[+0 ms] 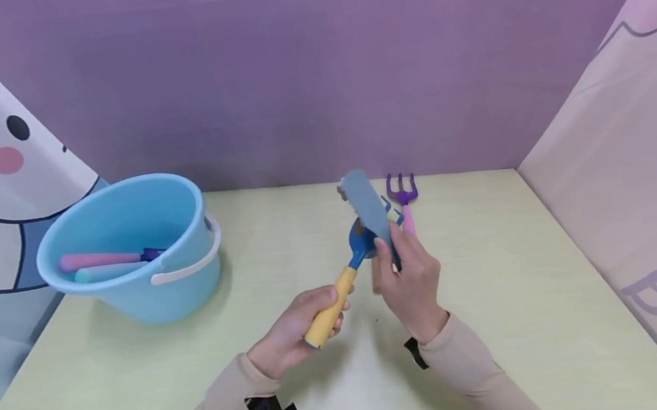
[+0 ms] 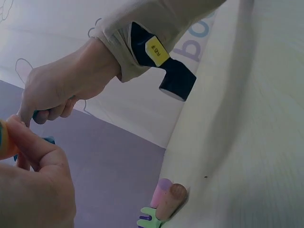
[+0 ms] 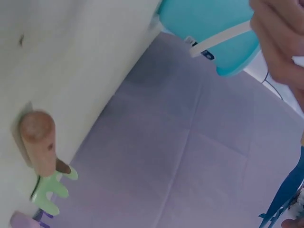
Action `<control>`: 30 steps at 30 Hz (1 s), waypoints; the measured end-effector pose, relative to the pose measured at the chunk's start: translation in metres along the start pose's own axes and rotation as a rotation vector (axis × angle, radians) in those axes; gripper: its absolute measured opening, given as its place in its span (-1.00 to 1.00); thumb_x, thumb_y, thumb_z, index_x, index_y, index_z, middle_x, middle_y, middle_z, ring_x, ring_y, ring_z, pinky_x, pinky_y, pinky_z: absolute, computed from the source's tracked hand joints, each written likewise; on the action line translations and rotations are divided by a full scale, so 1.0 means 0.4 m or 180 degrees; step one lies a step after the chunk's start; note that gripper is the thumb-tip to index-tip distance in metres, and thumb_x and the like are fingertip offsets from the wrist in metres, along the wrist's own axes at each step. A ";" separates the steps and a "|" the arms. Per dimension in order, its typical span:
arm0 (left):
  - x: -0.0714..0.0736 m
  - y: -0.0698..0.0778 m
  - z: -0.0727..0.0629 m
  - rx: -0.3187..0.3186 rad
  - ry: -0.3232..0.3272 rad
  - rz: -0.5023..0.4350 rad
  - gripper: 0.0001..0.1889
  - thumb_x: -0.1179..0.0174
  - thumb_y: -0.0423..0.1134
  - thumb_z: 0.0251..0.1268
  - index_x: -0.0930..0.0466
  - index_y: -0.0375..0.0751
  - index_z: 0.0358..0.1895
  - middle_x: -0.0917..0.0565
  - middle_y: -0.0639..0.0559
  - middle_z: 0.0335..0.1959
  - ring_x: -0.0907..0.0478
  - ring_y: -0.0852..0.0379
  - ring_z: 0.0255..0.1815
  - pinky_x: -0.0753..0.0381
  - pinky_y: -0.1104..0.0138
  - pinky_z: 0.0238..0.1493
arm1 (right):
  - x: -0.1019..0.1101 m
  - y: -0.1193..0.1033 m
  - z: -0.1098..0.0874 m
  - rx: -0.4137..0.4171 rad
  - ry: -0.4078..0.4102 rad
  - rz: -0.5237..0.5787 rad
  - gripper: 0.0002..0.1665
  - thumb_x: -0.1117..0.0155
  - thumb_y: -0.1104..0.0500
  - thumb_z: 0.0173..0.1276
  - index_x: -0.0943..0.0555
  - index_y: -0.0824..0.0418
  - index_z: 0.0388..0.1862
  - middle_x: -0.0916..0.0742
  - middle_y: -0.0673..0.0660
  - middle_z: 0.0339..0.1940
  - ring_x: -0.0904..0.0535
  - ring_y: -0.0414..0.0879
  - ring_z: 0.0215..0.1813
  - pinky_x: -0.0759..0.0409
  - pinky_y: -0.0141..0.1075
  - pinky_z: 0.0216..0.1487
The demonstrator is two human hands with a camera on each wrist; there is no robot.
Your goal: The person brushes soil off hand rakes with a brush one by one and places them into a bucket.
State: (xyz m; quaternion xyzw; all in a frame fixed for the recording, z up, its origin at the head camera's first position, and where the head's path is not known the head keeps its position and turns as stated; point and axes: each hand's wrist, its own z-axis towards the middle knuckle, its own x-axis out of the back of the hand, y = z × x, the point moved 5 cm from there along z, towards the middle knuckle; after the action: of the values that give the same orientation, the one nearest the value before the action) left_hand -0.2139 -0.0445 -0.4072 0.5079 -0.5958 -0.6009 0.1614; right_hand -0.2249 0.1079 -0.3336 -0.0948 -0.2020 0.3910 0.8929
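Observation:
My left hand (image 1: pixel 299 323) grips the yellow handle of a blue hand fork (image 1: pixel 331 307), which points up and away with its tines partly hidden. My right hand (image 1: pixel 413 283) pinches a flat grey-blue brush (image 1: pixel 365 202) by its lower end. The brush lies across the fork's blue head, and its working side is mostly turned from the head view. In the right wrist view the blue tines (image 3: pixel 282 190) show beside whitish, bristle-like material. Behind the right hand, a purple fork with a pink handle (image 1: pixel 403 193) rests on the table.
A light blue bucket (image 1: pixel 163 301) with a white handle stands at the left, holding a pink-handled tool (image 1: pixel 100 259) and a light teal one (image 1: pixel 107 271). A light green fork with a wooden handle (image 3: pixel 40 152) lies beside the purple fork. Purple fabric (image 1: pixel 291 87) backs the table.

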 end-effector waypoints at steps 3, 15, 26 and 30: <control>-0.005 0.003 -0.003 0.0008 -0.0013 0.0001 -0.42 -0.02 -0.09 0.26 -0.25 -0.47 0.21 -0.46 0.10 -0.31 -0.41 0.31 -0.46 -0.44 0.54 -0.40 | 0.004 -0.004 0.009 0.0032 -0.0002 -0.0130 -0.52 0.03 0.06 0.42 -0.53 0.49 -0.05 -0.63 0.29 -0.49 -0.46 -0.04 -0.68 -0.43 -0.33 -0.72; -0.004 -0.010 -0.005 0.0086 -0.0005 -0.0246 -0.45 -0.09 -0.09 0.21 -0.32 -0.40 0.18 -0.49 0.11 -0.32 -0.44 0.32 -0.46 -0.47 0.56 -0.40 | 0.015 0.007 0.018 0.0070 0.0055 -0.0388 -0.53 -0.01 0.06 0.39 -0.54 0.46 -0.02 -0.54 0.25 -0.61 -0.37 -0.07 -0.72 -0.37 -0.28 -0.75; -0.004 -0.013 -0.005 0.0100 -0.0023 -0.0203 -0.43 -0.02 -0.08 0.27 -0.26 -0.42 0.22 -0.46 0.10 -0.31 -0.40 0.31 -0.44 -0.45 0.55 -0.38 | 0.032 0.001 0.015 -0.0044 0.0082 -0.0041 -0.49 -0.01 0.05 0.40 -0.53 0.52 -0.04 -0.62 0.31 -0.51 -0.39 -0.06 -0.66 -0.38 -0.35 -0.69; -0.003 -0.004 -0.007 0.0076 -0.0045 -0.0189 -0.41 -0.02 -0.05 0.28 -0.24 -0.42 0.24 -0.45 0.10 -0.31 -0.40 0.32 -0.43 -0.45 0.56 -0.38 | 0.019 -0.015 -0.003 0.0175 -0.0086 0.0053 -0.55 -0.01 0.08 0.40 -0.54 0.49 -0.07 -0.61 0.25 -0.55 -0.34 -0.13 -0.67 -0.32 -0.46 -0.70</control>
State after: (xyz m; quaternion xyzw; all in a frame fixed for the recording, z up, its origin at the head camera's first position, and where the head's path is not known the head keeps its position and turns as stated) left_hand -0.2104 -0.0446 -0.4076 0.5230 -0.5887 -0.6018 0.1333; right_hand -0.2158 0.1095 -0.3308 -0.0666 -0.2024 0.4051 0.8891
